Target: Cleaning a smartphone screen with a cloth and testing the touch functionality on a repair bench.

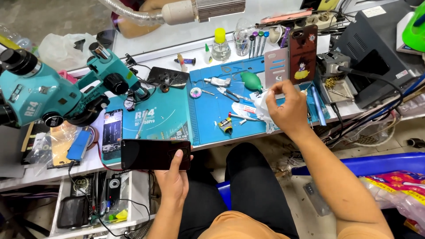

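Gripped by its lower edge in the left hand (175,179), a dark phone (155,154) lay screen-up over the counter (133,170) edge, while the right hand (287,110) pinched a crumpled white wipe (262,110) above the blue mat (212,119), wiping not yet begun

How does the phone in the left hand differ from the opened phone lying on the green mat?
The phone in the left hand shows a whole, dark, blank face; the opened phone shows bare inner parts. The held phone lies crosswise, gripped by the left hand at the bench edge; the opened phone lies lengthwise, flat on the green mat, untouched. Both are slim, dark rectangles.
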